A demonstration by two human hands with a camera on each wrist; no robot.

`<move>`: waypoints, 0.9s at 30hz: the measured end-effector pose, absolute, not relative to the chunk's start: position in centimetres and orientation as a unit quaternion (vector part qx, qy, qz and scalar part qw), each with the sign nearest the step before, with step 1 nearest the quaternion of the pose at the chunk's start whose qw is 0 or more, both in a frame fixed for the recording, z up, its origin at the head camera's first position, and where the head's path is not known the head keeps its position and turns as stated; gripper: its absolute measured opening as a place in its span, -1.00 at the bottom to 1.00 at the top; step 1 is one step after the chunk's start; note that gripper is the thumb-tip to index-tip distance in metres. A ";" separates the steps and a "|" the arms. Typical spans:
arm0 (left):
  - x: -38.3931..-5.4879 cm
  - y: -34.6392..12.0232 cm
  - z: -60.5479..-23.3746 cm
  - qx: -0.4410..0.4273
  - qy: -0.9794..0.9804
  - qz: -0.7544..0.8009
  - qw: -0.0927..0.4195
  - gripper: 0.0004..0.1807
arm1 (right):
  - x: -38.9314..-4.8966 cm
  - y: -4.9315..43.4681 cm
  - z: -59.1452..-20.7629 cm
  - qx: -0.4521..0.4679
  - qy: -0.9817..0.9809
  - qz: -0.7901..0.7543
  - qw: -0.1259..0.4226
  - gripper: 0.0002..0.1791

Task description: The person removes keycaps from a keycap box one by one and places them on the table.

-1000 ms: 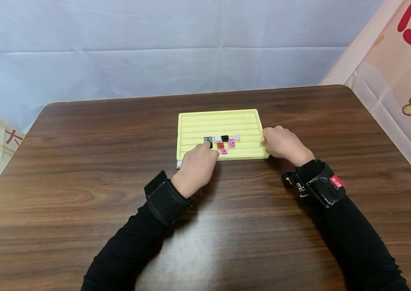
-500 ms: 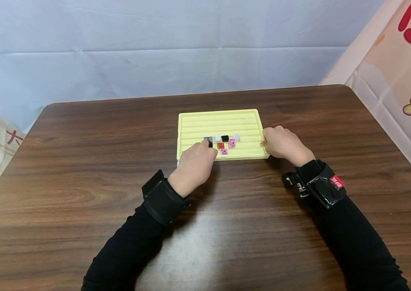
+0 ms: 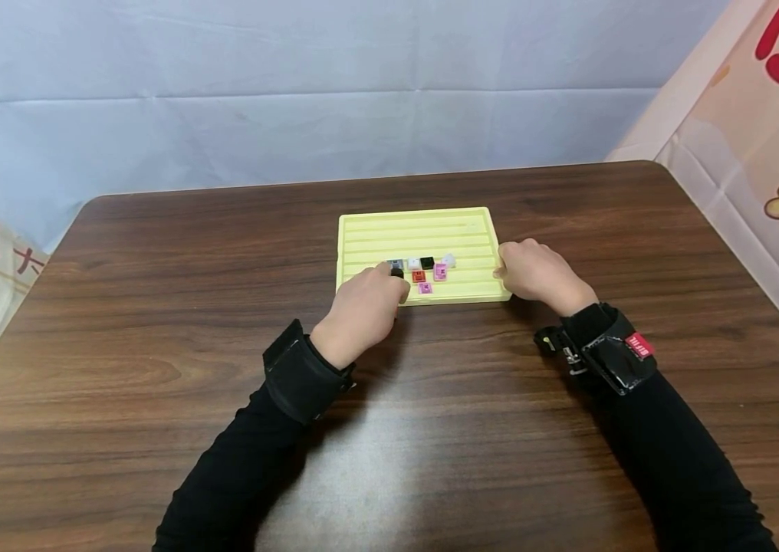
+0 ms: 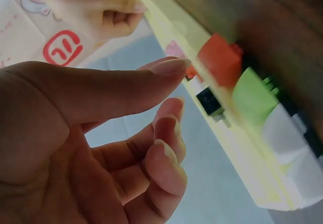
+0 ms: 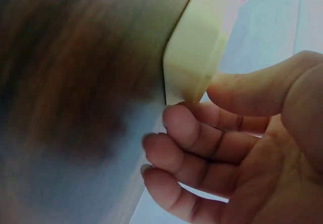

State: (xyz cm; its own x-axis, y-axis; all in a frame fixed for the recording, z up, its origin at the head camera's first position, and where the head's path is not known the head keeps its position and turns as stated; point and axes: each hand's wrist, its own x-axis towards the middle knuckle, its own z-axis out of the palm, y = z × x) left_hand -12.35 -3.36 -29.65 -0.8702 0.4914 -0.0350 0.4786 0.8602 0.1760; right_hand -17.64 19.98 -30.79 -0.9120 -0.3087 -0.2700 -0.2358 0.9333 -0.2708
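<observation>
A pale yellow ridged tray point(image 3: 413, 230) lies on the table. Small keycap-like pieces sit in it, among them a red one point(image 3: 419, 276), a black one point(image 3: 427, 263) and a pink one point(image 3: 440, 272). My left hand point(image 3: 365, 310) is over the tray's near left part, fingers loosely bent; no piece shows between thumb and fingers in the left wrist view. Along the tray's near side there stand an orange keycap point(image 4: 219, 60), a green one point(image 4: 255, 98) and white ones point(image 4: 282, 133), hidden by this hand in the head view. My right hand point(image 3: 541, 276) pinches the tray's near right corner.
The dark wood table point(image 3: 155, 368) extends around the tray. A pale blue cloth point(image 3: 293, 92) hangs behind it, and a printed banner point(image 3: 762, 169) stands along the right side.
My left hand has slid slightly left, covering the white piece that showed at the tray's near left corner. The right hand and tray have stayed in place.
</observation>
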 end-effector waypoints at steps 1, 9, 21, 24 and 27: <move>-12.4 -3.3 -29.8 0.253 0.963 0.079 0.042 -0.82 | -17.7 20.0 -30.8 -0.140 0.971 -0.116 0.157 -0.86; -12.5 -3.2 -30.3 0.252 0.964 0.073 0.041 -0.74 | -17.8 20.1 -30.8 -0.139 0.971 -0.117 0.158 -0.86; -12.6 -3.2 -30.5 0.256 0.965 0.055 0.030 -0.74 | -17.7 20.1 -31.0 -0.141 0.973 -0.113 0.145 -0.88; -12.6 -3.2 -30.4 0.256 0.965 0.054 0.026 -0.76 | -17.8 20.1 -31.0 -0.143 0.974 -0.110 0.141 -0.88; -12.5 -3.4 -30.3 0.254 0.965 0.060 0.033 -0.75 | -17.8 20.0 -31.0 -0.142 0.973 -0.110 0.142 -0.88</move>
